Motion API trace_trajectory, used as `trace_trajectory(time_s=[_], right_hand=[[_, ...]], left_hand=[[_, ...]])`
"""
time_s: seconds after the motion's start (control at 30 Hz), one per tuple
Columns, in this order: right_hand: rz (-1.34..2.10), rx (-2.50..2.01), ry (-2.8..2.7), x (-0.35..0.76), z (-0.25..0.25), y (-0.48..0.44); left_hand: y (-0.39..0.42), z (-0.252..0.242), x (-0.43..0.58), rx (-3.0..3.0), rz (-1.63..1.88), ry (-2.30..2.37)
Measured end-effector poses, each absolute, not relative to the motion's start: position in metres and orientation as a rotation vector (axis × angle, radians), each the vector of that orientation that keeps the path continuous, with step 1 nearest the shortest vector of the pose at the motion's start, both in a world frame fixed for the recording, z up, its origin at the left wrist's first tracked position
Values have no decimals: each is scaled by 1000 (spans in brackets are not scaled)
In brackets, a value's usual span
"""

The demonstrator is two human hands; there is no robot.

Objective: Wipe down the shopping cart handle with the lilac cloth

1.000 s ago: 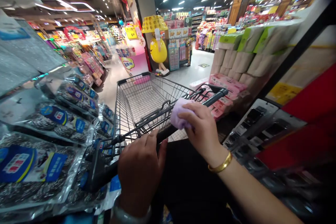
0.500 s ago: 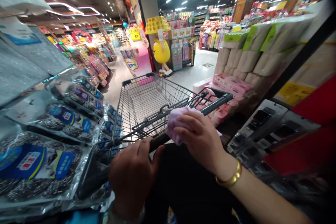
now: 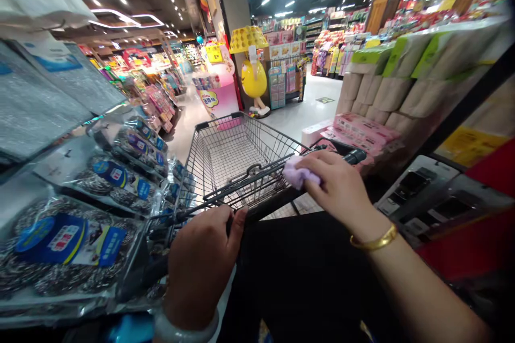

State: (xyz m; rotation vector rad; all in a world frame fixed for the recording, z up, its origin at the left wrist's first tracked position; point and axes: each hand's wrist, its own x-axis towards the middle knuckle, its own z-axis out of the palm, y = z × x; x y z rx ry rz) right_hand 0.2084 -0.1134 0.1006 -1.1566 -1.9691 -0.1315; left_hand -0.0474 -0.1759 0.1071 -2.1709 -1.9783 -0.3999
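Observation:
A shopping cart [image 3: 245, 142] of dark wire stands right in front of me, its basket showing bare mesh. My left hand [image 3: 203, 262] is wrapped round the left part of the cart's black handlebar [image 3: 271, 202]. Farther right along the bar, my right hand [image 3: 332, 179] grips a crumpled pale purple cloth [image 3: 300, 172] and presses it against the handle. The fingers of that hand are bent over the cloth and partly hide it. A gold bangle [image 3: 376, 241] circles my right wrist, and a pale bangle [image 3: 189, 329] the left one.
Close on the left hang packaged dark mop heads or scrubbers [image 3: 68, 246]. Stacked paper rolls [image 3: 380, 83] and pink packs [image 3: 358, 131] line the right side. Ahead are a yellow figure lamp [image 3: 254, 77], a pink display [image 3: 219, 99] and an aisle floor [image 3: 317, 94].
My right hand has slid to the right along the handlebar with the cloth. The left hand keeps its hold on the bar, and the view has shifted slightly.

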Motion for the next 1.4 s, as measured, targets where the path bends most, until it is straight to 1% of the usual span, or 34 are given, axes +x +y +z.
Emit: trace_trajectory(time_s=[0.07, 0.2, 0.27, 0.43, 0.57, 0.93, 1.03, 1.2, 1.3, 1.4], right_hand=[[-212, -1231, -1913, 211, 98, -111], [-212, -982, -2006, 198, 92, -121], [-180, -953, -2047, 201, 91, -119], [-141, -1337, -1890, 245, 93, -82], [-130, -1415, -1915, 257, 91, -68], [-228, -1377, -1834, 245, 77, -97], [-265, -1304, -1849, 214, 78, -112], [-146, -1121, -1963, 155, 82, -130], [-148, -1133, -1991, 165, 83, -130], [-279, -1283, -1939, 207, 83, -126]], left_hand=[[-174, 107, -42, -2146, -347, -2008], [-172, 100, -39, -2110, -330, -1906], [-171, 96, -41, -2092, -347, -1841], [-170, 88, -46, -2020, -386, -1715], [-168, 85, -45, -1972, -400, -1680], [-170, 82, -56, -1924, -431, -1663], [-169, 88, -56, -1918, -447, -1678], [-158, 97, -24, -2147, -547, -1593], [-152, 96, -2, -2190, -610, -1615], [-148, 91, 8, -2112, -604, -1645]])
